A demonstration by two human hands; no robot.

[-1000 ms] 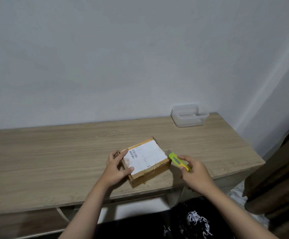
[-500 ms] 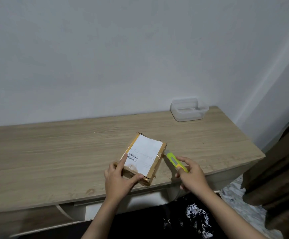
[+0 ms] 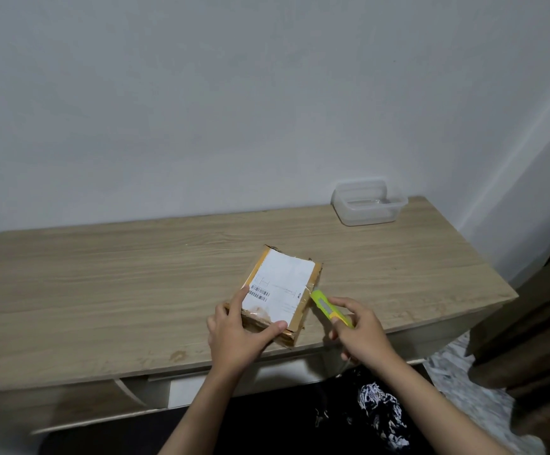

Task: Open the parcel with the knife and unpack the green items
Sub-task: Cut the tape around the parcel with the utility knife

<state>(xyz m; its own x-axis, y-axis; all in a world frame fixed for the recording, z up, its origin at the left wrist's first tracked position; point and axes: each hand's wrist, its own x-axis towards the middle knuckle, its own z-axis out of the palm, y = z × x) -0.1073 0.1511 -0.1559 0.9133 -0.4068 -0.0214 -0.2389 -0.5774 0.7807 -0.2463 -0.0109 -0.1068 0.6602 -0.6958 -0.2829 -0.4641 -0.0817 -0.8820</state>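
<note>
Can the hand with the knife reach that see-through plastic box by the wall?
Probably yes. The right hand grips the yellow-green utility knife, and only bare wooden desk lies between it and the clear plastic tub at the back. It would need to put the knife down first.

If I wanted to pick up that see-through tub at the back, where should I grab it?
Grab the clear tub by its two short end walls, coming down from above. It sits upright and open-topped near the wall, apart from everything else on the table, and its rim gives a good grip.

Dim, soft, wide-angle edge distortion
</note>
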